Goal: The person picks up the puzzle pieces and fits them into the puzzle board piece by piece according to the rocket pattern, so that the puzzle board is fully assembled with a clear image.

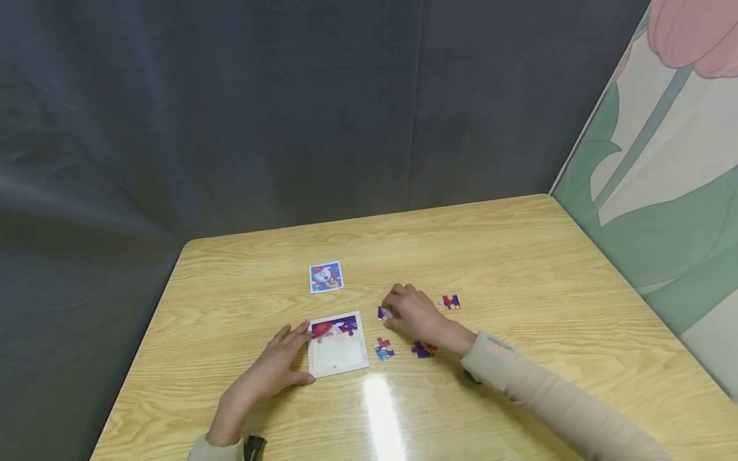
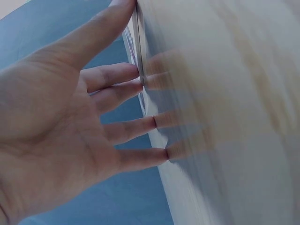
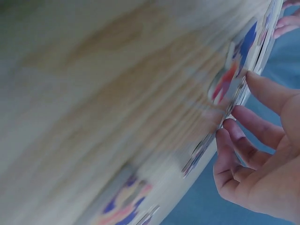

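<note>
Head view: left hand (image 1: 278, 360), fingers loosely extended, rests against white square puzzle tray (image 1: 337, 360), lower centre; right hand (image 1: 412, 314) touches purple-and-white jigsaw piece (image 1: 380, 313) to its upper right, pinch unclear; best lift by edges, tray steady.

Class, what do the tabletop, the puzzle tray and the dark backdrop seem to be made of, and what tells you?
Tabletop: wood or wood-look laminate, glossy; grain shows and a bright streak reflects. Puzzle tray: perhaps card or thin board, finish unclear; its pale border looks flat. Dark backdrop: probably cloth, matt; soft folds show.
</note>
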The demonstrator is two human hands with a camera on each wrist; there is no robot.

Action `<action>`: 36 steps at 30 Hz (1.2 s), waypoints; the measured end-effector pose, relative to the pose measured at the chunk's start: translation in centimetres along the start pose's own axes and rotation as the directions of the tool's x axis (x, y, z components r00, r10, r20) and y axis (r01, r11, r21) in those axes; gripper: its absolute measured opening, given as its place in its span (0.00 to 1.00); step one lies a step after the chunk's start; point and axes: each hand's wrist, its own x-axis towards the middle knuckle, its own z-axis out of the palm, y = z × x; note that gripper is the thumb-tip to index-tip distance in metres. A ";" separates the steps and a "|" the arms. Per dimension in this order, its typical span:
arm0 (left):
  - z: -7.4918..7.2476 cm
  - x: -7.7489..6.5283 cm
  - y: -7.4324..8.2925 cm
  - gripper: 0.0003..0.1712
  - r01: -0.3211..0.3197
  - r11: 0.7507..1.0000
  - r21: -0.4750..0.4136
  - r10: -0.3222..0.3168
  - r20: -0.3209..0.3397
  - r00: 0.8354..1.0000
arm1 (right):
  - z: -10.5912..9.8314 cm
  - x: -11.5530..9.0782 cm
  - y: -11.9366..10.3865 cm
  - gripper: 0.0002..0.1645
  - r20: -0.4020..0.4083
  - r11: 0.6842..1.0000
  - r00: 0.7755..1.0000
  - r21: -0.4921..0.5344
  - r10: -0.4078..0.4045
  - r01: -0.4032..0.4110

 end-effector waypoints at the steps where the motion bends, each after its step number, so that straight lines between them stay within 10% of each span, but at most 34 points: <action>1: 0.0 0.0 0.0 0.45 0.000 1.000 0.000 0.000 0.002 1.000 | 0.1 0.1 -0.1 0.16 -0.001 1.000 1.000 -0.008 -0.009 0.009; 25: 0.1 0.2 -0.2 0.45 0.027 1.000 -0.001 -0.027 0.006 1.000 | -0.1 0.7 0.0 0.18 0.108 0.998 0.994 0.062 -0.007 0.001; 36: 0.1 0.2 -0.2 0.45 0.038 0.999 0.007 -0.038 0.009 0.999 | -0.7 0.4 0.6 0.18 0.161 0.982 0.977 0.152 -0.140 0.116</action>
